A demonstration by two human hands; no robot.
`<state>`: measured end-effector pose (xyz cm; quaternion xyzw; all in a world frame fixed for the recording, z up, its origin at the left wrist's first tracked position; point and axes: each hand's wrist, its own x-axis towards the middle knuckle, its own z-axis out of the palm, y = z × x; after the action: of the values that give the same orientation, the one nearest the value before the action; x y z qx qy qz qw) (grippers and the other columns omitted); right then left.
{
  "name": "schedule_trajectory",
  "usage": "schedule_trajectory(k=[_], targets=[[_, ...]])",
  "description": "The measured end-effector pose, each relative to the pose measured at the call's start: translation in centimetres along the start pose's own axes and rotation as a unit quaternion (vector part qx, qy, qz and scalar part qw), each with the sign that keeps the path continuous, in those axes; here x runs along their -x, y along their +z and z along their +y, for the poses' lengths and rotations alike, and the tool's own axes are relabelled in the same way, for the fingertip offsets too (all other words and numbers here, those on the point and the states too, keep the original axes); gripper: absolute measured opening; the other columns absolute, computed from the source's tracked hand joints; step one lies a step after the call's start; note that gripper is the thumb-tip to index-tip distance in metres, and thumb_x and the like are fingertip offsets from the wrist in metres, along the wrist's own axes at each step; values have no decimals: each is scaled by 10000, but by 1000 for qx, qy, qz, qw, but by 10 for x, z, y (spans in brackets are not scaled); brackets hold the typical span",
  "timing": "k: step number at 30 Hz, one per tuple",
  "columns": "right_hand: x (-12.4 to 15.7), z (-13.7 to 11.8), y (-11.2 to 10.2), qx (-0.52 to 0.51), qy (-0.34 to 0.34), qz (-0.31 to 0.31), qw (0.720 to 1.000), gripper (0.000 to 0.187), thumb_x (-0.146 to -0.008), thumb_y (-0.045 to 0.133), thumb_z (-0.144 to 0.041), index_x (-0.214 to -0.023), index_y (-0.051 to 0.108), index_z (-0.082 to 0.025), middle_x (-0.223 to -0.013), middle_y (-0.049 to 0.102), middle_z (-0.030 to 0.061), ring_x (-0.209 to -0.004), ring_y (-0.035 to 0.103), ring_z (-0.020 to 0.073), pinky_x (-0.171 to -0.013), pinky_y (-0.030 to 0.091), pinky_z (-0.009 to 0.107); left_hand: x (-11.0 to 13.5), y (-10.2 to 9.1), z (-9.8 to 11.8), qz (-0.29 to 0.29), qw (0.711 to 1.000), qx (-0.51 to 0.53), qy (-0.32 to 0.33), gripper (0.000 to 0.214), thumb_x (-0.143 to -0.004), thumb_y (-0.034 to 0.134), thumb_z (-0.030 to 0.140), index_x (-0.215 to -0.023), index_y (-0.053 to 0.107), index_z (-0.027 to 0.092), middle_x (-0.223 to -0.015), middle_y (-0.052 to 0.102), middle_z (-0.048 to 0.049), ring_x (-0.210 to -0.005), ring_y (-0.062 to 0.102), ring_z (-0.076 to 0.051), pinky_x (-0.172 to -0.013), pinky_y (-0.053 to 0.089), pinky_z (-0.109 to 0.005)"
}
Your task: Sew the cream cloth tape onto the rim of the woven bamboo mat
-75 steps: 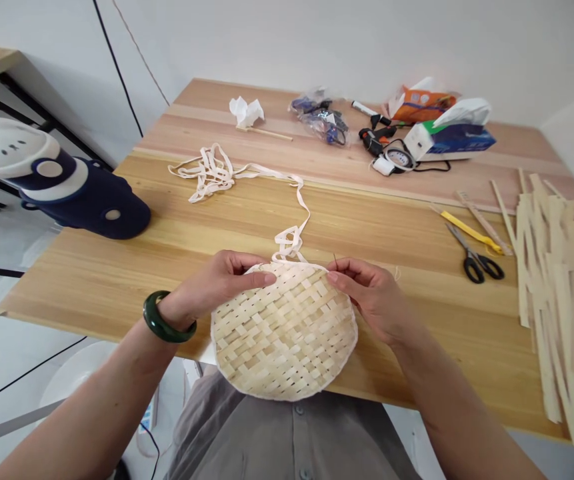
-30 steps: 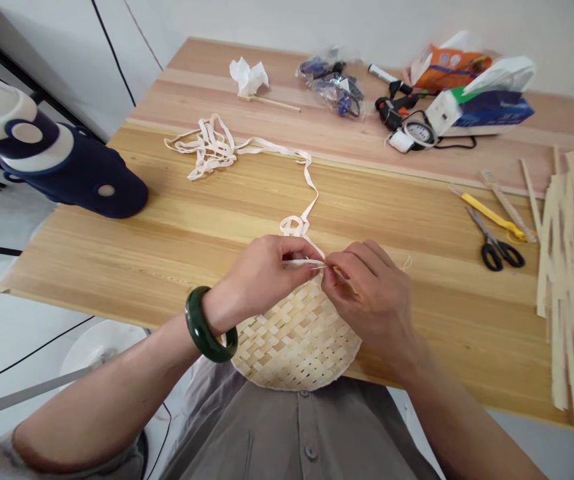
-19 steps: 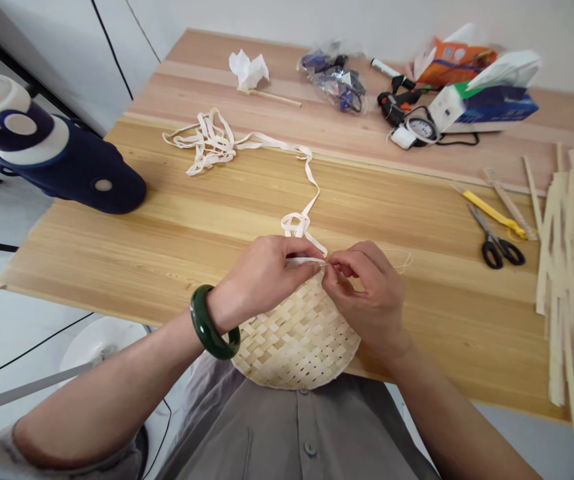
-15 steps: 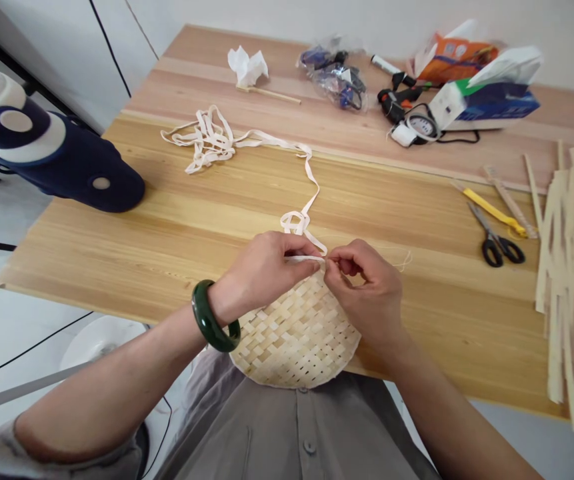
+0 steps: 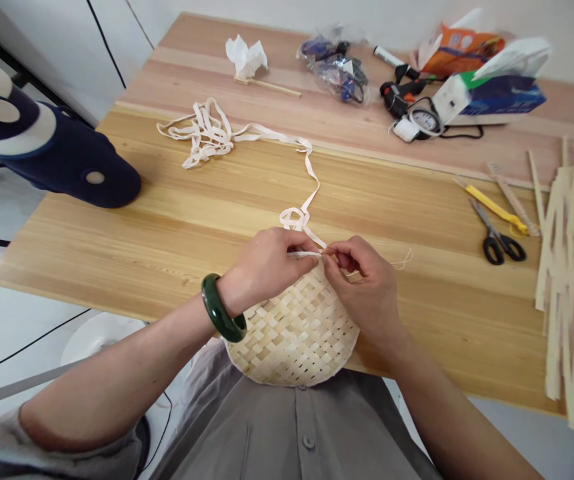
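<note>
A woven bamboo fan-like piece (image 5: 291, 327), its rounded edge bound in white tape, rests against my shirt at the table's near side. My left hand (image 5: 271, 263), a green bangle on its wrist, pinches the far edge of this piece along with the white cloth tape (image 5: 311, 193). Right beside it, my right hand (image 5: 364, 283) is closed in a pinch at the same taped edge. What lies between its fingertips is too small to make out. A thin pale thread (image 5: 401, 263) trails on the table just beyond that hand.
Scissors (image 5: 497, 233), a yellow-handled tool (image 5: 497, 207) and bamboo strips (image 5: 571, 287) lie at right. Loose tape (image 5: 209, 137) is heaped at back left, near a dark blue padded object (image 5: 91, 167). Farther back are bagged parts (image 5: 339, 67), a glue gun (image 5: 397, 97) and a tissue box (image 5: 507, 97).
My hands have shifted very slightly at the edge, the right one drawing a little inward. Both keep their pinch. The whole view has tilted slightly.
</note>
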<state>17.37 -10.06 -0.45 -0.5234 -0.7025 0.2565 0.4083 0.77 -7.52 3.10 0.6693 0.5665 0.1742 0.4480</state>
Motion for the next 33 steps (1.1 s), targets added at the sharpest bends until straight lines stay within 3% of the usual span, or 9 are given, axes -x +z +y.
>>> schedule_trajectory(k=[9,17,20,25,33], targets=[[0,1,-2,119,-118,-15,986,93,-890,564,-121,-847,601,-194,-734,572,19,-705,537,160,-638,439,291,0,1,-1,-1,1000,-19,-7,200,-811,576,251,-870,759,196,-839,759,-1,-832,659,-194,-717,446,-281],[-20,-3,-14,151,-50,-123,980,76,-743,568,-119,-717,570,-191,-663,563,-5,-606,499,130,-567,369,261,0,4,-1,2,1000,-24,-9,200,-800,589,264,-857,768,199,-809,754,-4,-803,650,-191,-656,429,-268],[-24,-2,-15,142,-25,-129,981,58,-709,546,-137,-690,556,-191,-632,539,-16,-581,464,118,-555,346,257,0,5,-1,6,1000,-12,-11,205,-798,592,274,-850,775,199,-821,759,-8,-809,658,-194,-637,431,-260],[-19,7,-8,18,51,-110,992,23,-701,534,-175,-687,548,-187,-599,471,-40,-545,402,91,-521,331,234,-3,7,-4,-2,1000,15,-9,228,-795,602,271,-923,781,213,-905,779,-13,-874,685,-204,-707,480,-266],[-16,10,-9,-106,141,-129,976,47,-701,567,-213,-670,556,-180,-578,418,-54,-528,355,74,-485,295,220,-3,8,-5,3,1000,5,4,213,-801,600,245,-920,773,210,-930,783,-8,-885,693,-202,-762,497,-280]])
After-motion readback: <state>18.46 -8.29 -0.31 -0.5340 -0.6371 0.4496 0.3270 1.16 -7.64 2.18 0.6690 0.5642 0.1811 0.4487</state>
